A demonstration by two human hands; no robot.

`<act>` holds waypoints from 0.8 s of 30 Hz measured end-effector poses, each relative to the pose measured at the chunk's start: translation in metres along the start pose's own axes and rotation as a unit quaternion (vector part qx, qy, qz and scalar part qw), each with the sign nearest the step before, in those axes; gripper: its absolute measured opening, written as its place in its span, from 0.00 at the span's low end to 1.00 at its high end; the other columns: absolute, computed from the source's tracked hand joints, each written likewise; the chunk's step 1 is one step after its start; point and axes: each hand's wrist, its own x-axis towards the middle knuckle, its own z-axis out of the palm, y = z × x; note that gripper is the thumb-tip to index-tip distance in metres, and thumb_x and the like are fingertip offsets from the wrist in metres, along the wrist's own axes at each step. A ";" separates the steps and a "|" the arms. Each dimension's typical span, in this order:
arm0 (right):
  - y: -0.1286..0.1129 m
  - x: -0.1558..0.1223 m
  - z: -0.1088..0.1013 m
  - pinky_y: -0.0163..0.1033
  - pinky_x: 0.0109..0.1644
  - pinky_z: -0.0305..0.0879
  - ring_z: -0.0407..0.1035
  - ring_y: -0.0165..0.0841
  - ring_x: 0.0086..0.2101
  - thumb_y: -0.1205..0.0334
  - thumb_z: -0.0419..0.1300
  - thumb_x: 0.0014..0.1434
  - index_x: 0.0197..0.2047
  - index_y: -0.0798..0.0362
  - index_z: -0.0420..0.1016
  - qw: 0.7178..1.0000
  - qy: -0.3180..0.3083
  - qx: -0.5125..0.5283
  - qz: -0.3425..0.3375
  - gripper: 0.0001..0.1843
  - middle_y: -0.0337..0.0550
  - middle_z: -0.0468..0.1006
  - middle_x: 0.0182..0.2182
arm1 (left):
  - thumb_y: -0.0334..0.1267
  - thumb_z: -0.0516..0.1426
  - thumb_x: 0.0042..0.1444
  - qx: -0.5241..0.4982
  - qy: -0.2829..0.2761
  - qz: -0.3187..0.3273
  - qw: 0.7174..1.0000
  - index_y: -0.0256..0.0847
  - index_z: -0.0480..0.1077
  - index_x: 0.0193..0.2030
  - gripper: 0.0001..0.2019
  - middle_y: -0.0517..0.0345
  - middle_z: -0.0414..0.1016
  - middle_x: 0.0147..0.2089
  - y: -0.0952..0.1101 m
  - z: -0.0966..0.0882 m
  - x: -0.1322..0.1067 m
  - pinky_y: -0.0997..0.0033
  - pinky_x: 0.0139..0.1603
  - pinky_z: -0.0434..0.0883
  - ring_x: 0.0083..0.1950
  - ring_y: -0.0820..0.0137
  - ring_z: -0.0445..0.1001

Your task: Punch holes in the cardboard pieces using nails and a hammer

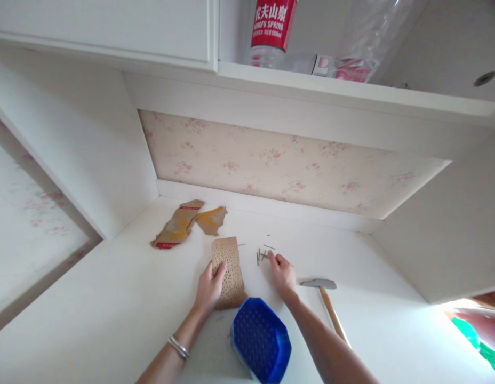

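We hold our left arm (167, 357) and right arm (319, 333) out. Our left hand (208, 290) grips, thumb (221, 269) on top; our right hand (283, 272) bends its fingers (273, 258).

**Perforated cardboard (231, 280) held beside loose nails (258, 258)**

My left hand (208, 288) grips the cardboard's left edge, thumb on top. My right hand (283, 273) is at the nails; whether it pinches one, I cannot tell. A blue basket (281, 349) stands between my forearms; a hammer (329, 308) lies right of them.
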 end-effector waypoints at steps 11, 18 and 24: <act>0.004 0.002 0.002 0.46 0.45 0.73 0.74 0.38 0.42 0.55 0.59 0.66 0.51 0.54 0.73 0.999 -0.021 -0.025 -0.008 0.14 0.44 0.76 0.49 | 0.58 0.53 0.59 0.048 0.020 0.035 0.998 0.42 0.64 0.30 0.20 0.64 0.64 0.21 -0.005 0.000 -0.004 0.72 0.27 0.60 0.24 0.69 0.66; 0.003 0.001 0.000 0.47 0.46 0.73 0.73 0.38 0.44 0.56 0.59 0.65 0.52 0.53 0.72 0.999 -0.026 -0.026 -0.009 0.15 0.45 0.75 0.51 | 0.58 0.52 0.59 0.047 0.025 0.042 0.998 0.41 0.66 0.32 0.20 0.60 0.68 0.23 -0.003 -0.002 -0.008 0.71 0.29 0.61 0.27 0.67 0.69; 0.002 0.000 -0.002 0.48 0.46 0.73 0.73 0.39 0.44 0.56 0.60 0.65 0.53 0.53 0.72 0.999 -0.034 -0.033 -0.010 0.15 0.45 0.75 0.51 | 0.57 0.53 0.59 0.046 0.023 0.041 0.998 0.40 0.66 0.33 0.20 0.60 0.69 0.23 -0.005 -0.004 -0.010 0.70 0.30 0.60 0.27 0.67 0.69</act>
